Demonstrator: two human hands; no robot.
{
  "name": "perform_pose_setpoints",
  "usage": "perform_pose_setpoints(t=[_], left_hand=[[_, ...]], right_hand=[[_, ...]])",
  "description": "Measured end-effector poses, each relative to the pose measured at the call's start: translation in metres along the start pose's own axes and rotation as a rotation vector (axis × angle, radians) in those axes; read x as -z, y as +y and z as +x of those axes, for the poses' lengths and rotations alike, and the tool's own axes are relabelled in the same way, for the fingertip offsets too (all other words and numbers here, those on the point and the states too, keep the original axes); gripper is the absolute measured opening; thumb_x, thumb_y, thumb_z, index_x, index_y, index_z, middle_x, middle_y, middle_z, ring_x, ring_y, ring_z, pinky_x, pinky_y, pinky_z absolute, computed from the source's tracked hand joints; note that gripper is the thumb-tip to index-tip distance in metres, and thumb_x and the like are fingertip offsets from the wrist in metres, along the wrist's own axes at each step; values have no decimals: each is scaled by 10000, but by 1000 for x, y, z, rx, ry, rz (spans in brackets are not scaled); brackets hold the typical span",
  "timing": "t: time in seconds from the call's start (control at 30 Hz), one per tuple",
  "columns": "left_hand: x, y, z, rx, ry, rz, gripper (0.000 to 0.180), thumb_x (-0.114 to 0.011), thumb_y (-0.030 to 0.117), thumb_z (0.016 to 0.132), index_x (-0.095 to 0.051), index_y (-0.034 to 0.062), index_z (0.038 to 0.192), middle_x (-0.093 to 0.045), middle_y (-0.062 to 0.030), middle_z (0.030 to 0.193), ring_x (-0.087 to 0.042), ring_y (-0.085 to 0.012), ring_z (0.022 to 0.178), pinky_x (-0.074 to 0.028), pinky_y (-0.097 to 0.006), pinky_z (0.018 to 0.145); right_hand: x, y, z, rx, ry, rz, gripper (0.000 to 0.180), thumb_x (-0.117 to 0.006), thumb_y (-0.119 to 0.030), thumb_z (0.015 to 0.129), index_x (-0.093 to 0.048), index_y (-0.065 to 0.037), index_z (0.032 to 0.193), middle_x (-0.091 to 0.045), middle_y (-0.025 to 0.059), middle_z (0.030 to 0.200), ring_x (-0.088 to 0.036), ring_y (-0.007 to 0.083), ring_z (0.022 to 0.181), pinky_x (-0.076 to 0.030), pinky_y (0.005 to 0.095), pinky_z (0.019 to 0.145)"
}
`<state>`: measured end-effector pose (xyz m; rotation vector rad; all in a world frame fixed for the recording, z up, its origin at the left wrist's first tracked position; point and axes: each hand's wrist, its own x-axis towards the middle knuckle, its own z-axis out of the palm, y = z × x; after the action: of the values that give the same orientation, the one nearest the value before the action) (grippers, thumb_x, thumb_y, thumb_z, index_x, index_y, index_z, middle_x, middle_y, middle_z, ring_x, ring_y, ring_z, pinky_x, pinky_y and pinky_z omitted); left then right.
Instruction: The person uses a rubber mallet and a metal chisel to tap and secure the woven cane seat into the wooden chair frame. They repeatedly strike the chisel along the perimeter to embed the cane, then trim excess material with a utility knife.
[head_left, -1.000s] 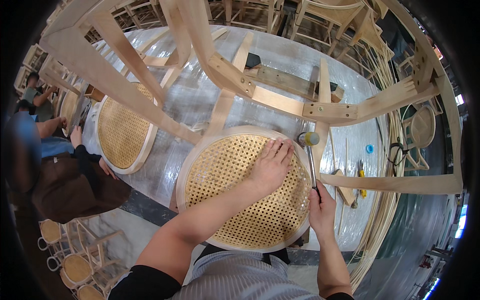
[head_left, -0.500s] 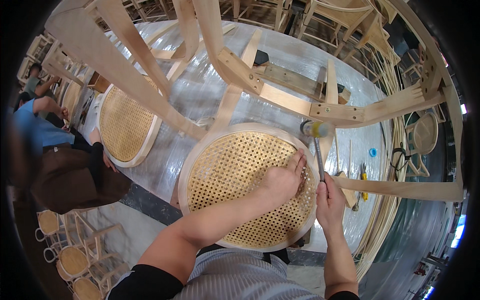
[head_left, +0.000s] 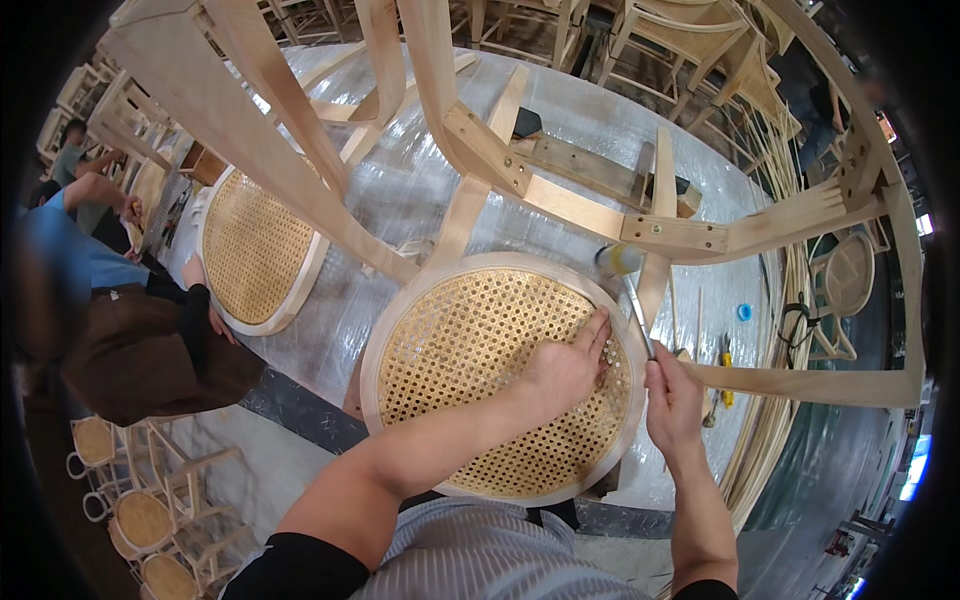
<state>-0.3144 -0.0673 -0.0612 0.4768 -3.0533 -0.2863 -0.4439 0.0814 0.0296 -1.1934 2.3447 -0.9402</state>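
A round chair seat with a pale wooden rim and woven cane lies in front of me. My left hand reaches across it. Its first two fingers stretch out against the cane's right edge, beside the rim; its thumb and other fingers are partly hidden. On the right, my right hand is closed round the grip of a mallet with a metal shaft. The mallet's dark and yellow cylindrical head, slightly blurred, is raised near the seat's upper right rim.
An upturned wooden chair frame arches over the plastic-covered table. At the right lie a yellow-handled tool, a blue ring and long cane strips. Beside another cane seat, a co-worker sits at left.
The mallet and my right hand have shifted slightly, the hand a little right and the head a little left. My left hand keeps its place on the cane. The view has moved slightly.
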Motion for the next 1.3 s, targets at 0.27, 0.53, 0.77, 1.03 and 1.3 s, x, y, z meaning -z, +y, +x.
perform_pose_setpoints(t=[0.27, 0.53, 0.77, 1.03, 1.3], left_hand=[[4, -14, -3, -18, 146, -94, 521, -612, 285, 1053, -624, 3, 1491, -548, -197, 1623, -742, -231, 677, -588, -390, 590], [56, -130, 66, 40, 30, -284, 367, -645, 266, 1019, -766, 25, 1268, -785, -157, 1194, -728, -363, 1087, -545, -518, 979], [46, -156, 137, 50, -756, -526, 741, -641, 662, 1001, -758, 20, 1350, -747, -191, 1378, -698, -355, 1270, -528, -438, 1087], [45, -150, 154, 25, -938, -521, 907, -684, 731, 955, -651, 1, 1493, -652, -207, 1528, -632, -338, 1380, -476, -436, 1165], [29, -149, 183, 153, -1279, -700, 724, -725, 545, 1028, -626, 16, 1513, -671, -174, 1490, -660, -295, 1318, -523, -462, 1101]], right_hand=[[-2, 26, -4, 105, 43, -70, 370, -594, -141, 1129, -650, 60, 1435, -689, 100, 881, -625, 175, 736, -516, 328, 692], [-14, 9, -21, 128, 260, 82, 412, -564, -160, 1161, -601, 29, 1526, -611, -7, 843, -500, 53, 672, -433, 224, 601], [-23, 8, -26, -73, 89, 80, 367, -627, -164, 1117, -667, 50, 1413, -741, 173, 959, -683, 209, 805, -552, 345, 768], [-29, 7, -34, -180, 119, 127, 357, -629, -156, 1115, -674, 36, 1413, -749, 189, 991, -706, 221, 832, -561, 348, 787], [-24, 7, -34, -180, 188, 186, 349, -625, -138, 1110, -678, 38, 1406, -759, 239, 1048, -760, 264, 929, -581, 356, 853]])
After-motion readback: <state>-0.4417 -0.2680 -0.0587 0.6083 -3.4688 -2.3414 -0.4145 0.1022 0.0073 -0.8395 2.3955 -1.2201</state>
